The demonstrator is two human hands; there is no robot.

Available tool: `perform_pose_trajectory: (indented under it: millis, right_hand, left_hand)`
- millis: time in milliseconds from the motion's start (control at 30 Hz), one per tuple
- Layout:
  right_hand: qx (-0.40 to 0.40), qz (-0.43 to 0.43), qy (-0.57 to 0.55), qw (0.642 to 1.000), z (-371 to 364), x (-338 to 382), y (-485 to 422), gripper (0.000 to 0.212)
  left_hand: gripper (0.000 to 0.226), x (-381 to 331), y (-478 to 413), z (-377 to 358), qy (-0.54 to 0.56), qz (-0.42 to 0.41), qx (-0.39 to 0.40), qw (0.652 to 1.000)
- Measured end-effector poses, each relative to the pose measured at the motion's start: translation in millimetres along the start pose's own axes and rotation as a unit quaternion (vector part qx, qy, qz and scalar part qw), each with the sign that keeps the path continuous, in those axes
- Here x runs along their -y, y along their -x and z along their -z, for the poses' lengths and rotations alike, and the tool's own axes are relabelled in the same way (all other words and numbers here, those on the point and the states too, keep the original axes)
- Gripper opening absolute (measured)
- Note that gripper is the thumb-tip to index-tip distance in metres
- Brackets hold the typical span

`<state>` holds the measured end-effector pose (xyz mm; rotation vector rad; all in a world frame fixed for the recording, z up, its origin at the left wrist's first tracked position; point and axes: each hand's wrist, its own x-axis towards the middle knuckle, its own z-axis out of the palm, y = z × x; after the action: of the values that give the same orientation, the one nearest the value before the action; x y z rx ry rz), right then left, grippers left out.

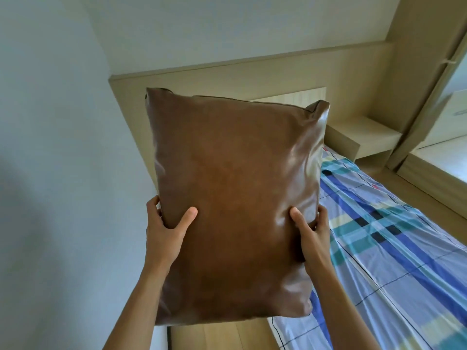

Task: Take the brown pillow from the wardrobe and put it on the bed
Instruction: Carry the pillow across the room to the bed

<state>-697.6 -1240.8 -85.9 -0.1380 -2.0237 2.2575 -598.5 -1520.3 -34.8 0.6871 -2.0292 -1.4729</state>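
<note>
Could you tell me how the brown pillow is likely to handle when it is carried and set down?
The pillow is probably soft: the thumbs dent it. It seems light, held up by its side edges in the left hand and right hand. Its glossy cover may be slippery.

Glossy brown pillow (235,198) upright, aloft beside plaid-sheeted bed (394,248)

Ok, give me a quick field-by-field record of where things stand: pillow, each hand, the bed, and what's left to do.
pillow: brown pillow, leather-like, held up in the air, long side upright
left hand: left hand grips the pillow's left edge, thumb on the front
right hand: right hand grips the right edge, thumb on the front
bed: bed with blue plaid sheet, to the right of and below the pillow
headboard: beige headboard behind the pillow
remaining: pillow not yet on the bed
</note>
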Motion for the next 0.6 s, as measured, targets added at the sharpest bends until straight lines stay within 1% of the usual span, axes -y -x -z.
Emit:
perform_pose_trajectory:
  millis: [100,200,300,367,500,600]
  right_hand:
    - [-0.023,-0.002,-0.004,1.000,-30.3,-11.3,-44.4,0.067]
    - [-0.029,-0.006,-0.013,0.999,-66.6,-29.9,-93.8,0.062]
    - [-0.018,-0.018,-0.024,0.999,-104.3,-44.5,-146.1,0.054]
    - [-0.012,-0.025,-0.031,0.999,-127.9,-50.0,-178.4,0.052]
    - [-0.006,-0.038,-0.037,0.999,-176.9,-53.8,-238.2,0.063]
    - [-0.010,-0.048,-0.031,0.998,-209.9,-57.7,-274.5,0.061]
  left_hand:
    - [0.077,8.0,-62.0,-22.9,-0.001,-0.011,0.016,1.000]
    - [0.077,20.5,-125.5,-45.4,0.000,-0.015,0.030,0.999]
    - [0.079,29.6,-187.1,-63.5,-0.007,-0.013,0.027,1.000]
    - [0.083,30.9,-223.9,-73.2,-0.021,-0.006,0.024,0.999]
    - [0.081,30.3,-299.6,-89.5,-0.026,-0.008,0.018,0.999]
    - [0.087,35.0,-350.9,-100.0,-0.027,-0.005,0.019,0.999]
